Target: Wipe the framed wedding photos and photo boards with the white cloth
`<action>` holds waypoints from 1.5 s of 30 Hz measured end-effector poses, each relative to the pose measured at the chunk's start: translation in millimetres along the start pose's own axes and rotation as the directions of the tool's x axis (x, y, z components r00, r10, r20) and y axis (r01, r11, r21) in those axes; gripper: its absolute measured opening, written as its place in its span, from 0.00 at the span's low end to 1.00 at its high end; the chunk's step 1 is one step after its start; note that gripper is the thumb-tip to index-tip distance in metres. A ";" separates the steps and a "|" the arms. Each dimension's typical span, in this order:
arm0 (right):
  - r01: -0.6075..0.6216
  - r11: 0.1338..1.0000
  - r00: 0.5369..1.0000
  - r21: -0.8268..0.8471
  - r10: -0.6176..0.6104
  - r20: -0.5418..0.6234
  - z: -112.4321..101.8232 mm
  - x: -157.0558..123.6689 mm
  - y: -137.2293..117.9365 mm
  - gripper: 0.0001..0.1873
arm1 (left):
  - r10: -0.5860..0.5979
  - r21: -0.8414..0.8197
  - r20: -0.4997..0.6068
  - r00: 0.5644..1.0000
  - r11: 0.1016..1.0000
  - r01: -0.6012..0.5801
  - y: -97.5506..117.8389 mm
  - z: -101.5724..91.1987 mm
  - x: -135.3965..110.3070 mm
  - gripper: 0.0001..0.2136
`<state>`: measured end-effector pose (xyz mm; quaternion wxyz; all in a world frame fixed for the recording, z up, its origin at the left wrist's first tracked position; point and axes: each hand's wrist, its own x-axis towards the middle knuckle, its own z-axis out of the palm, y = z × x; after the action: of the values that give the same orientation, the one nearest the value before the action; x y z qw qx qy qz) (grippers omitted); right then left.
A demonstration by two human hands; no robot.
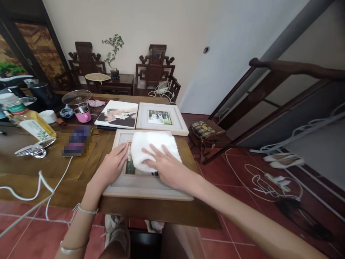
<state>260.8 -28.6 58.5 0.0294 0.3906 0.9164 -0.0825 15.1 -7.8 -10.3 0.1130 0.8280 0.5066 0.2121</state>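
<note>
From where I stand, a light wooden photo frame (145, 187) lies flat on the brown table (167, 213). A folded white cloth (144, 142) with a scalloped edge sits on the frame, hiding most of the photo (129, 166) inside. The person's right hand (165, 162) presses down on the cloth, fingers spread rather than curled; whether the thumb pinches any of it, I can't tell. The left hand (114, 165) is laid on the left side of the frame, fingers extended and together, gripping nothing that I can see; a bracelet (87, 211) circles that wrist.

Just beyond the frame lies a second framed photo (160, 117), and to its left a white panel (118, 106) printed with a portrait. Left of the frame are a phone (78, 141) with a white cable (65, 172) running from it, a silver claw clip (40, 150) and a bottle of yellow liquid (40, 127). A pink mug (83, 116) stands farther back on that side. Right of the frame, off the table, a plaid handbag (203, 129) rests on a dark wooden chair (269, 81).
</note>
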 end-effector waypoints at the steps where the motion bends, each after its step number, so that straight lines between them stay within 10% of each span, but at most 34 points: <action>1: -0.035 0.998 0.999 -0.060 0.032 -0.040 2.9 6.1 5.2 0.42 | 0.001 0.002 0.001 1.000 1.000 -0.001 -0.3 0.1 0.1 0.23; 6: -0.104 0.975 0.987 -0.197 0.077 -0.141 10.8 26.6 15.9 0.36 | -0.001 0.003 -0.002 1.000 1.000 0.001 -0.2 0.8 -0.4 0.23; 17: 0.044 0.967 0.942 0.253 -0.124 0.311 -42.7 -56.4 -41.7 0.34 | 0.003 -0.005 -0.027 1.000 1.000 -0.003 -0.4 1.4 -1.7 0.23; 22: 0.140 0.913 0.937 0.384 -0.248 0.247 -52.8 -68.2 -47.6 0.33 | 0.003 -0.006 -0.023 1.000 1.000 -0.004 -0.2 0.6 -1.8 0.23; 38: 0.012 1.000 0.986 0.010 -0.010 -0.169 3.7 26.4 27.3 0.43 | -0.003 -0.001 -0.011 1.000 1.000 0.003 1.3 -0.3 -0.9 0.23; 45: 0.023 0.998 1.000 0.057 -0.022 -0.019 1.2 16.0 -2.9 0.42 | 0.001 -0.015 -0.009 1.000 1.000 -0.002 -0.4 1.5 -2.1 0.23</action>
<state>247.6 -19.4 55.8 0.0087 0.3815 0.9183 -0.1054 14.7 -9.4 -12.2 0.1169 0.8265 0.5049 0.2199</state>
